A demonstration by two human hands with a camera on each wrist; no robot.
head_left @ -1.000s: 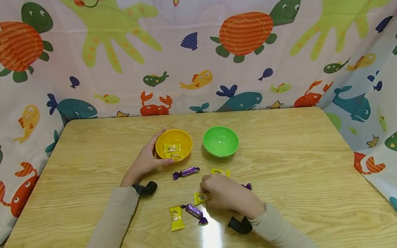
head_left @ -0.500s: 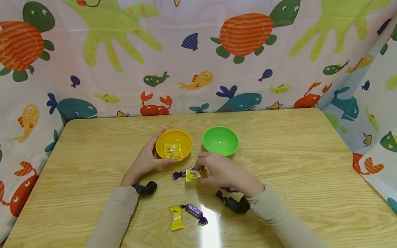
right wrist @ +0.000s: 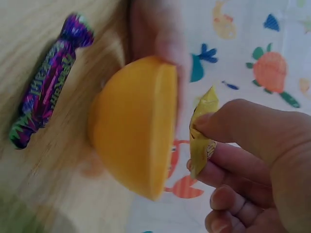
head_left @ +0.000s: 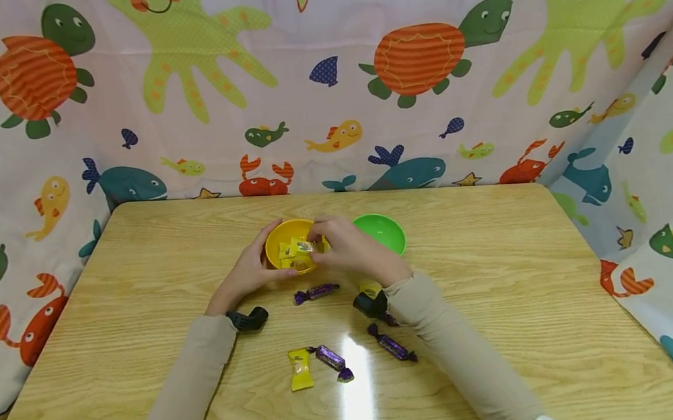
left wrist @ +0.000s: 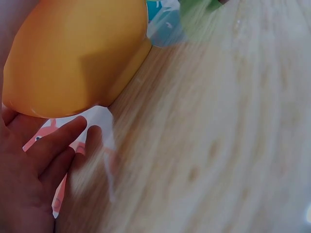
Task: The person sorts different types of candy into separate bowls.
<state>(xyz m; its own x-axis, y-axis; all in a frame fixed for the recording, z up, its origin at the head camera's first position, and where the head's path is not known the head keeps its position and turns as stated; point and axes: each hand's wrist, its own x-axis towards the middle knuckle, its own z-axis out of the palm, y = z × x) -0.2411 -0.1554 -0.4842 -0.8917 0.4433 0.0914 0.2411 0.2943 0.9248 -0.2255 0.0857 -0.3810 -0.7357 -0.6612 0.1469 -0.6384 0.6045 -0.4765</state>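
Observation:
My left hand (head_left: 251,270) holds the yellow-orange bowl (head_left: 290,229) at its left side, thumb in front and fingers behind. In the left wrist view, the bowl's outer wall (left wrist: 82,58) stands on the wood beside the fingers (left wrist: 60,141). Yellow-wrapped candies (head_left: 296,263) lie inside the bowl. Over its right part, my right hand (head_left: 349,249) pinches another yellow-wrapped candy (head_left: 305,246). The right wrist view shows that candy (right wrist: 200,138) between thumb and fingertips, apart from the bowl's rim.
A green bowl (head_left: 388,228) stands to the right, partly behind the right hand. Purple-wrapped candies (head_left: 317,293) and a yellow one (head_left: 300,369) lie on the wooden table (head_left: 501,275). Another yellow candy (head_left: 371,288) is partly hidden by the black wrist camera (head_left: 371,305).
My right hand picked up a yellow candy from the table and carried it up and left to above the yellow-orange bowl. The left hand kept its hold on the bowl.

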